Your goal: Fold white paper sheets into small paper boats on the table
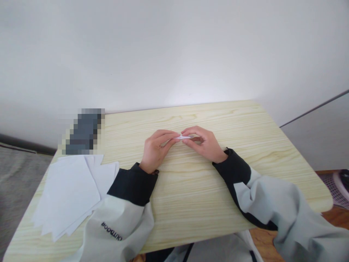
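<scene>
A small piece of folded white paper (185,137) is pinched between my two hands above the middle of the table. My left hand (159,147) grips its left end with thumb and fingertips together. On the other side, my right hand (203,143) holds the paper between thumb and fingers, its remaining fingers curled behind. The paper appears thin and edge-on, so its full shape is hidden. Both wrists come out of black cuffs on light grey sleeves.
Loose white paper sheets (71,193) lie fanned in a stack at the table's left. Behind them is a dark, pixelated object (83,133). The wooden table (185,211) meets a white wall (174,54) at the back. A purple mesh basket (334,189) stands beyond the right edge.
</scene>
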Motion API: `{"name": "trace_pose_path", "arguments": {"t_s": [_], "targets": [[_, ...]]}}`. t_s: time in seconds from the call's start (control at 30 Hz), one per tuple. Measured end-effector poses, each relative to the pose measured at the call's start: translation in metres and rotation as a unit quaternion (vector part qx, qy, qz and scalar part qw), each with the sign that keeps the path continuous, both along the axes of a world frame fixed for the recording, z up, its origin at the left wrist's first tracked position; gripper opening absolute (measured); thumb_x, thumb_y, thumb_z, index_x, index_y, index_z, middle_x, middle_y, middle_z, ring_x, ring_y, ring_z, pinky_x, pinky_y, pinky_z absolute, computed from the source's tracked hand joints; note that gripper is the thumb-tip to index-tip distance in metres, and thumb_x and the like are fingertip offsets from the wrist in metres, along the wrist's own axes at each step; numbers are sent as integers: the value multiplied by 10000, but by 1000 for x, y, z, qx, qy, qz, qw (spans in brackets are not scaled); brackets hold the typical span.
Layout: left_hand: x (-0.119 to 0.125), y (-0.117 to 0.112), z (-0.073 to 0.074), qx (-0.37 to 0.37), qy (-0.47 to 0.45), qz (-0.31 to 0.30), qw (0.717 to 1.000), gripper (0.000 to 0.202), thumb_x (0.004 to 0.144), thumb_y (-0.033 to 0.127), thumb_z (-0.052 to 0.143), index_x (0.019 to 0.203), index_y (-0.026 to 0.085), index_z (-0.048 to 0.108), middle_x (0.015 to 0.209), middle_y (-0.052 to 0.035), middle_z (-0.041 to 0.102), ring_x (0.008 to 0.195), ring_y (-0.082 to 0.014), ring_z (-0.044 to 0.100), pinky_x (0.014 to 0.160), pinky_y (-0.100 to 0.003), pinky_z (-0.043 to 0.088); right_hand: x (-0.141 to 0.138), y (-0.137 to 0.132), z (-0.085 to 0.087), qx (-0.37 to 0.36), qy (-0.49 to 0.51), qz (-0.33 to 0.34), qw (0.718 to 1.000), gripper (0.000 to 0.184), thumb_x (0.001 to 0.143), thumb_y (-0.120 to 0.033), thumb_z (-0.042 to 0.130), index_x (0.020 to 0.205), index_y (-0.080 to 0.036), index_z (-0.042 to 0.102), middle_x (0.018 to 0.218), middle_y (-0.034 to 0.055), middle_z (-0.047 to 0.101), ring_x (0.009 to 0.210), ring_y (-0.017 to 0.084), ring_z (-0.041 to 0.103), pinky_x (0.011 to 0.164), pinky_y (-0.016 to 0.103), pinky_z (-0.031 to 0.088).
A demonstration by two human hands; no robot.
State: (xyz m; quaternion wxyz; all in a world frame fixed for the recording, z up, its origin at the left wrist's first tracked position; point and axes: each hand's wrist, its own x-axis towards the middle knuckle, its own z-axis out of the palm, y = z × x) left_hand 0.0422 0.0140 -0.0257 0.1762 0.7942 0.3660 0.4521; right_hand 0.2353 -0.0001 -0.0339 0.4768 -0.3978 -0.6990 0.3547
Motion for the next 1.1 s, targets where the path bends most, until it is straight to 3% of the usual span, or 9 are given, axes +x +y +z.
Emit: {"name": "trace_pose_path", "arguments": {"t_s": [0.17, 0.4, 0.73, 1.1], "targets": [[1, 1, 1, 24, 4, -7, 1000, 95, 825, 233, 665, 884, 183, 720, 870, -38, 717, 842, -148, 648, 790, -270, 522, 0, -1, 2, 107, -71, -21, 992, 100, 872, -256, 575, 911, -199, 648, 904, 51, 666, 838, 137, 633, 666, 235, 575], [5, -2, 3, 72, 37, 15, 997, 75, 836, 206, 644, 820, 157, 698, 802, -39, 703, 769, -138, 635, 727, -259, 506, -1, -1, 1, 205, -143, -51, 967, 109, 908, -220, 526, 889, -201, 632, 855, 36, 684, 806, 135, 632, 758, 262, 515], [3, 0, 1, 52, 35, -30, 998, 72, 827, 201, 652, 848, 157, 706, 821, -52, 705, 792, -146, 642, 740, -265, 520, 0, 0, 1, 194, -145, -28, 970, 84, 904, -244, 539, 896, -198, 609, 853, 33, 667, 801, 128, 618, 741, 243, 490], [1, -1, 0, 35, 25, -32, 999, 83, 838, 218, 644, 874, 185, 710, 832, -34, 712, 784, -137, 648, 733, -254, 529, 0, -2, 2, 178, -164, -21, 970, 61, 882, -202, 531, 915, -193, 581, 870, 33, 647, 805, 131, 601, 742, 249, 483]]}}
